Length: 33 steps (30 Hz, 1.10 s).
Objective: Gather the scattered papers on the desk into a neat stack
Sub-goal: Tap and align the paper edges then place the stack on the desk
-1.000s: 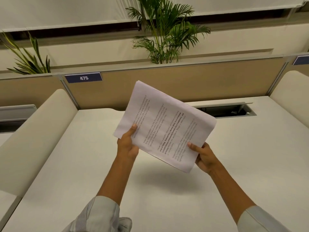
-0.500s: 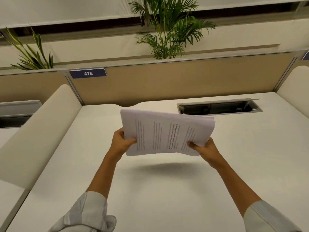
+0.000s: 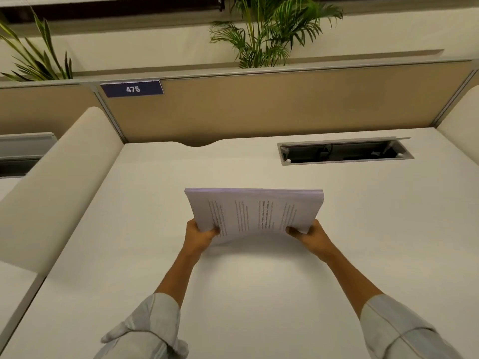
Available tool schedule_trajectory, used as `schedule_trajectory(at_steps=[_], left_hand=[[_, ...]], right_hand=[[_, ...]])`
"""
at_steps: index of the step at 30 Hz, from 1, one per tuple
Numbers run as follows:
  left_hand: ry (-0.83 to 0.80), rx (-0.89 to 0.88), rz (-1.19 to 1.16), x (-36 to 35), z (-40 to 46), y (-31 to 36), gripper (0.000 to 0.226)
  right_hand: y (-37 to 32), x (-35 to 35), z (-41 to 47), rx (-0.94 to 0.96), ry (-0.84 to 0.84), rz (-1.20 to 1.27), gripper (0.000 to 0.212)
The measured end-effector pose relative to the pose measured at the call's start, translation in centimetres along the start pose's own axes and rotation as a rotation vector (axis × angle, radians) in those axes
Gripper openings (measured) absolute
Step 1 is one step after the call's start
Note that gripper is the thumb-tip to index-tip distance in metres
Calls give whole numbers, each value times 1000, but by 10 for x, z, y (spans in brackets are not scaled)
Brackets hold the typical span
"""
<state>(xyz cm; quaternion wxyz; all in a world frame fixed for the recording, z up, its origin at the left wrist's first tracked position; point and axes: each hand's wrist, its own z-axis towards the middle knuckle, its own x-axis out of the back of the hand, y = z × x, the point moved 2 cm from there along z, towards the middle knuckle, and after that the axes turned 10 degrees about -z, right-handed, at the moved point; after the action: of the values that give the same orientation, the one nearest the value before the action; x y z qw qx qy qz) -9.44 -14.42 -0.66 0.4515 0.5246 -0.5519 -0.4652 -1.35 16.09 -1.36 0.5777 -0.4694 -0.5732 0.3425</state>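
A stack of white printed papers (image 3: 255,212) is held low over the middle of the white desk (image 3: 246,294), tilted with its near edge close to the surface. My left hand (image 3: 198,235) grips the stack's near left corner. At the near right corner my right hand (image 3: 309,235) does the same. The sheets' far edges line up roughly into one block. Whether the near edge touches the desk is not clear.
An open cable tray (image 3: 344,151) is sunk into the desk at the back right. A tan partition (image 3: 272,104) with a blue "475" label (image 3: 132,88) closes the back. Cream padded dividers (image 3: 51,182) flank both sides. Plants (image 3: 267,29) stand behind.
The stack has swung from a raised, diagonal hold to level and square, and both hands have lowered it close to the desk surface.
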Motion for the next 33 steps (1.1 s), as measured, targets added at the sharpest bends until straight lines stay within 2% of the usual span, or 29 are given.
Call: schedule_trajectory(at_steps=[5, 10, 11, 13, 14, 16, 17, 18, 19, 21, 23, 24, 27, 30, 33], left_hand=[[-11, 11, 8, 0, 7, 7, 44], [-161, 139, 121, 7, 16, 26, 48], [-138, 133, 117, 8, 18, 34, 49], [12, 77, 96, 8, 20, 58, 58], [117, -14, 165, 8, 20, 73, 67], [234, -383, 465, 5, 17, 111, 82], [198, -599, 585, -1, 14, 131, 87], [81, -744, 678, -9, 12, 149, 88], [-103, -773, 737, -20, 11, 164, 87], [-488, -545, 838, -44, 8, 178, 74], [-701, -329, 818, -61, 4, 175, 38], [-736, -281, 718, -65, 5, 171, 26], [-713, -184, 365, -58, 7, 155, 25], [-670, -145, 165, -46, 9, 142, 39], [-605, -187, 60, -40, 9, 135, 32]], right_hand=[[-3, 3, 2, 21, -20, -71, 36], [-15, 29, 0, 64, -104, -127, 32], [-17, 37, 1, 69, -124, -149, 33], [-25, 50, 4, 65, -181, -191, 37], [-30, 56, 6, 66, -218, -213, 37], [-43, 67, 9, 75, -276, -296, 35], [-52, 72, 11, 74, -292, -354, 34], [-61, 77, 13, 73, -303, -414, 34], [-72, 82, 16, 79, -319, -471, 32], [-98, 87, 21, 109, -354, -569, 26], [-125, 92, 26, 134, -344, -695, 17], [-139, 94, 26, 149, -335, -757, 14], [-168, 104, 26, 178, -313, -786, 10], [-179, 113, 23, 197, -234, -526, 16], [-178, 105, 16, 297, -164, -208, 25]])
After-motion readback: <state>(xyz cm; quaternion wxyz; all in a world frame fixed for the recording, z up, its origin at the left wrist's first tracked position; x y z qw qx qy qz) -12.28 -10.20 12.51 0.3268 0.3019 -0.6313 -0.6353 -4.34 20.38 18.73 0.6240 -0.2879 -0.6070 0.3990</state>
